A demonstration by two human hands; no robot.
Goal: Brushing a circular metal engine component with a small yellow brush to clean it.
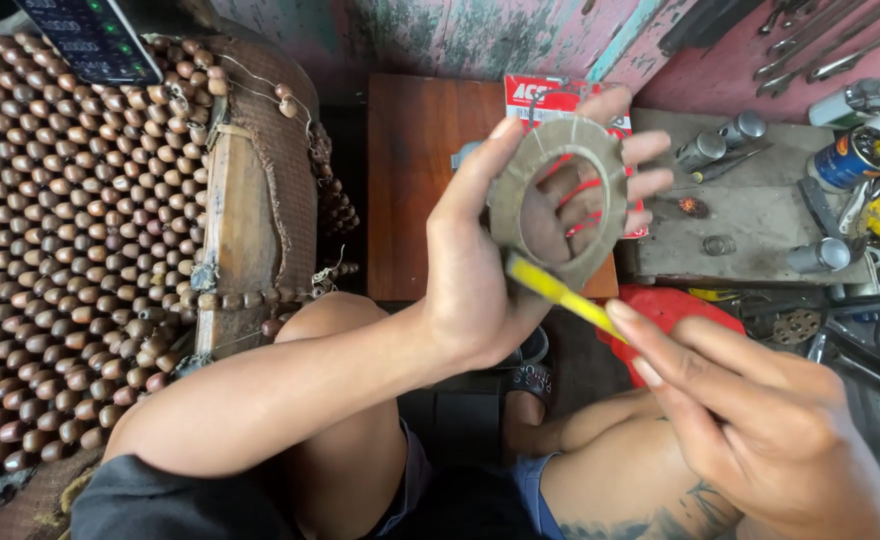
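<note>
Grey and worn, the flat friction ring [558, 204] is held up in the left hand [480, 270], thumb on its left edge and fingers spread behind it, so the open hole faces the camera. It hangs in the air above the wooden board [415, 180], over the knees. The right hand [750, 420] is lower and to the right; its fingers pinch a thin yellow tool [565, 293]. The long axis of this tool runs up and to the left, and its tip touches the lower rim of the ring. A beaded seat cover [70, 250] lies far left.
</note>
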